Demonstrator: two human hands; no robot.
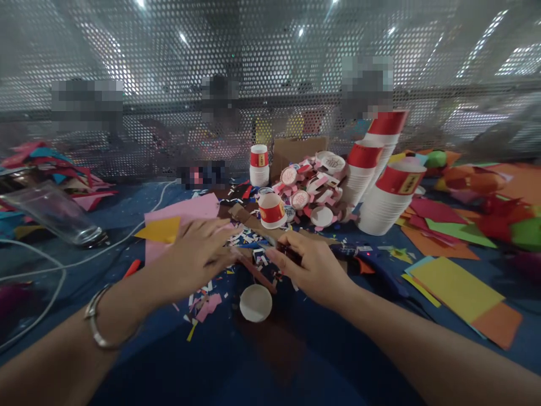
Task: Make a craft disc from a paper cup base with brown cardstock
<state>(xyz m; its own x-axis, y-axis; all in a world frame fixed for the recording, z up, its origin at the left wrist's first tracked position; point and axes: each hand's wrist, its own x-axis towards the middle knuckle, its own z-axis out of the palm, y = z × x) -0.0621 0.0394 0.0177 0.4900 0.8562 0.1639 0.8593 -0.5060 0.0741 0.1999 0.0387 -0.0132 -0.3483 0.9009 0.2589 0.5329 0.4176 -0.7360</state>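
My left hand [205, 251] reaches over the paper scraps, palm down with fingers stretched out. Its fingertips are near the upper end of a brownish paper strip [258, 275], and I cannot tell whether they touch it. My right hand [315, 265] is curled, thumb close to index finger, around something dark that I cannot make out. Between the hands a thin blue object [251, 245] lies among the scraps. A small white paper disc [256, 304], perhaps a cut cup bottom, is nearest me. Just beyond the hands is a short red-and-white paper cup [271, 210].
A heap of pink-and-white cut cup pieces [310, 189] stands behind, beside tall stacked paper cups [391, 197]. Coloured paper [459, 287] and a blue tool with a red light [376, 265] are right. Left are a clear glass [59, 214], a white cable [105, 252] and pink paper [194, 207].
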